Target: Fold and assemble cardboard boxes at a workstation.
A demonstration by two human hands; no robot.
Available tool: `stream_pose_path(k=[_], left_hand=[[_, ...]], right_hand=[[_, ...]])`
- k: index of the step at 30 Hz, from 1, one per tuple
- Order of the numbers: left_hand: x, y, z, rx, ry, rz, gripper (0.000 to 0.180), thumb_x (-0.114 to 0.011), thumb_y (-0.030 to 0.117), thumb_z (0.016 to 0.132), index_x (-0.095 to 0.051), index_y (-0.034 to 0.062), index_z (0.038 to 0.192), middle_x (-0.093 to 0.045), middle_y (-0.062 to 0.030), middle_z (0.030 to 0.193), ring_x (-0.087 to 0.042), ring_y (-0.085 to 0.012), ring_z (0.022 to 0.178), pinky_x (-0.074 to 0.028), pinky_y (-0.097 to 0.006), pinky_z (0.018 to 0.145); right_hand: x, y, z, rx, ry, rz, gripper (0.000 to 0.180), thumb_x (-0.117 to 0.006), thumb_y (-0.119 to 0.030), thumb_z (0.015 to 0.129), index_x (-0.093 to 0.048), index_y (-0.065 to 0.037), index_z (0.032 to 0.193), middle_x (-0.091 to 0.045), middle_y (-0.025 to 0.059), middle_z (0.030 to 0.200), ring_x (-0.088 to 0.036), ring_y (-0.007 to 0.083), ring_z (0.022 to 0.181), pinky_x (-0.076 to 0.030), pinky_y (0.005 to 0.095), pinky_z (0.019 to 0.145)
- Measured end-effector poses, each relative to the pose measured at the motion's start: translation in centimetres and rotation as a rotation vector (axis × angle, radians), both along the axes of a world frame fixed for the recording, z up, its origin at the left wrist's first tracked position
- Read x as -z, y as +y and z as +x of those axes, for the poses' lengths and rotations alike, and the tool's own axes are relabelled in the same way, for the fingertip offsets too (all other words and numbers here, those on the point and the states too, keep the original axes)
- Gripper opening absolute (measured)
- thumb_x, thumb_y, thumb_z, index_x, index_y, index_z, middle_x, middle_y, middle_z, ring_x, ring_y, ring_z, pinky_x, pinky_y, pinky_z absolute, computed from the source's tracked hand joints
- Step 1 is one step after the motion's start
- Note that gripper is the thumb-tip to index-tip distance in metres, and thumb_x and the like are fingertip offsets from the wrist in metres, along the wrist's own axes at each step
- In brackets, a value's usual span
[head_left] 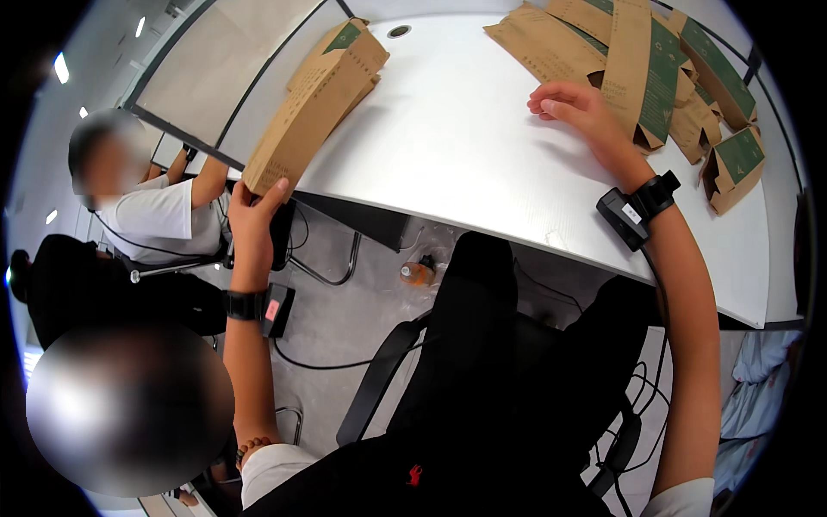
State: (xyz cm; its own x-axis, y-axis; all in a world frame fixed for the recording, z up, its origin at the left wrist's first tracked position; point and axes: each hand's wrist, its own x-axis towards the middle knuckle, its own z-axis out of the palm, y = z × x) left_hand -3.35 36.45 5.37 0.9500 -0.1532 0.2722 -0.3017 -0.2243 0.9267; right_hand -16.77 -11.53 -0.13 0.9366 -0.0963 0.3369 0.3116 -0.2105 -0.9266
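Note:
At the left of the white table, my left hand grips the near end of a long, flat brown paper bag between thumb and fingers. Its far end lies against other brown bags, one with a green patch, stacked by the partition. My right hand is above the table with loosely bent fingers and nothing visible in them. Beside it lies a loose heap of brown paper bags with green panels. One shorter bag rests apart, nearer the right edge.
Partitions border the table, and a cable hole sits at its back. A person in a white shirt sits to the left, with another person closer. On the floor stands a bottle of orange liquid. Cables run from both wrist devices.

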Motion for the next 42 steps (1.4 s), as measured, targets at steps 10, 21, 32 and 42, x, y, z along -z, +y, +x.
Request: stream_pose_path(k=[10,21,32,42], left_hand=[[4.4,14.3,-5.0,-0.468,-0.401,-0.477,0.049,-0.068,0.015,0.100,-0.042,-0.0024,0.137,-0.054,-0.0154,0.132,-0.062,-0.0254,0.111,-0.058,-0.042,0.099],[7.4,14.2,14.3,-0.398,-0.193,-0.021,0.067,-0.077,0.024,0.094,-0.044,-0.0018,0.146,-0.057,-0.0111,0.134,-0.061,-0.0187,0.110,-0.055,-0.030,0.077],[6.7,3.4,9.4,-0.591,-0.515,0.210,0.052,-0.062,0.004,0.088,-0.052,-0.0091,0.138,-0.051,-0.0254,0.145,-0.050,-0.0370,0.134,-0.042,-0.037,0.110],[3.9,-1.6,8.5,-0.051,-0.362,0.329,0.053,-0.083,0.016,0.081,-0.057,0.0050,0.127,-0.058,-0.0156,0.124,-0.060,-0.0271,0.115,-0.050,-0.038,0.095]], right_hand=[[0.1,-0.1,-0.3,0.028,0.013,-0.051,0.029,-0.061,-0.018,0.100,-0.068,0.002,0.119,-0.071,0.0110,0.114,-0.067,0.0195,0.109,-0.051,0.0335,0.100],[0.4,-0.5,0.0,0.006,0.027,0.006,0.028,-0.061,-0.015,0.100,-0.068,0.002,0.121,-0.072,0.0114,0.116,-0.067,0.0197,0.110,-0.051,0.0342,0.100],[0.8,-1.0,-0.1,0.021,0.035,-0.021,0.028,-0.062,-0.015,0.100,-0.068,0.001,0.121,-0.072,0.0106,0.116,-0.067,0.0189,0.110,-0.052,0.0337,0.098],[0.7,-0.5,0.1,0.007,0.055,-0.007,0.016,-0.060,-0.014,0.100,-0.068,-0.001,0.105,-0.070,0.0083,0.112,-0.065,0.0161,0.107,-0.051,0.0312,0.100]])
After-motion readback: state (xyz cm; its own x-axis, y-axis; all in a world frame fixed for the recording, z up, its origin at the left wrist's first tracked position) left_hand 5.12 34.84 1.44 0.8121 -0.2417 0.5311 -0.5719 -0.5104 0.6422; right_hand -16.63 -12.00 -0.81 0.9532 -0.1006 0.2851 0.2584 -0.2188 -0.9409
